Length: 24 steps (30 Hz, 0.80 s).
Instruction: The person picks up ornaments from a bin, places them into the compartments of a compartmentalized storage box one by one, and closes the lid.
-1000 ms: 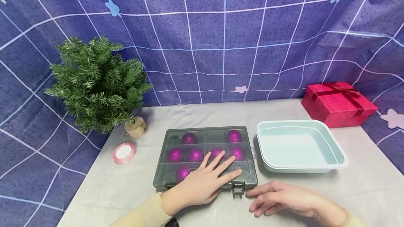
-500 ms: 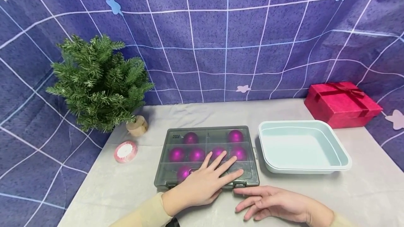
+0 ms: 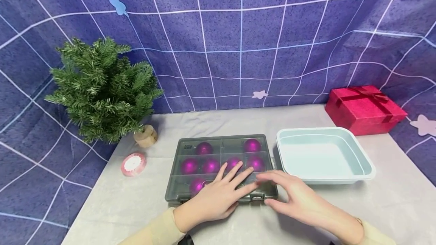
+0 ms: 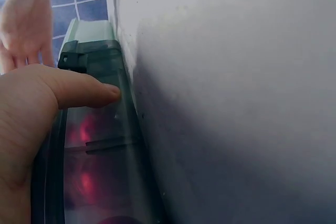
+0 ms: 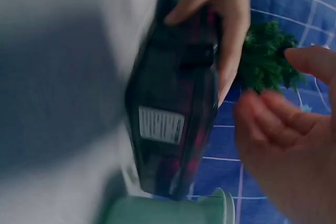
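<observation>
A dark see-through plastic storage case (image 3: 235, 148) lies flat with its lid down, in the middle of the head view. Several purple balls (image 3: 211, 166) show through its divided lid. My left hand (image 3: 218, 197) rests on the lid with fingers spread, and its thumb lies along the front side in the left wrist view. Over the front right corner hangs my right hand (image 3: 294, 197), fingers loosely bent and holding nothing; the right wrist view shows it apart from the case. Between the hands, a front latch (image 3: 257, 197) sits up against the case's edge.
A pale blue tub (image 3: 321, 180) stands just right of the case, with a red gift box (image 3: 369, 112) behind it. To the left are a small artificial Christmas tree (image 3: 105, 90) on a wooden base and a pink ribbon roll (image 3: 134, 164). A patterned cloth hangs behind.
The front right latch, hanging down earlier, now lies against the case. My right hand has risen from in front of that latch to over the corner. My left hand has stayed put.
</observation>
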{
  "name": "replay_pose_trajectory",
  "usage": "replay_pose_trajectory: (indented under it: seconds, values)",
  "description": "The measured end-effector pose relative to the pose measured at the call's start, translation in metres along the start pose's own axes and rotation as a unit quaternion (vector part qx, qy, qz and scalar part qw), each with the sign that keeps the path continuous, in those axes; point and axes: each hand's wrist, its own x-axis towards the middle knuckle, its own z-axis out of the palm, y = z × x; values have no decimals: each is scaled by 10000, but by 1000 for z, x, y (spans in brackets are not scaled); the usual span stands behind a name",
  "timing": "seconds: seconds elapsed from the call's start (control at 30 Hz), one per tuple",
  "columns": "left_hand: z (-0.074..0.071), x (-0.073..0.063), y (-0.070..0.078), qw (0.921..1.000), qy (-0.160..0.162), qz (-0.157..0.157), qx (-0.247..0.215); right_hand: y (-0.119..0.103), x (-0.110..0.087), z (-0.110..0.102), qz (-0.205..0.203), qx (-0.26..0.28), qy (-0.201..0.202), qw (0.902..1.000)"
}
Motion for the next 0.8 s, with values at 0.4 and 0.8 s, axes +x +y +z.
replay_pose_trajectory:
  seconds: [0.4, 0.8]
  values:
    - [-1, 1, 1, 10000, -37, -24, -45, 11, 26, 21, 513, -1900, -506, 9791]
    - [-1, 0, 1, 10000, 25, 34, 73, 8, 27, 18, 604, -1907, -796, 9766]
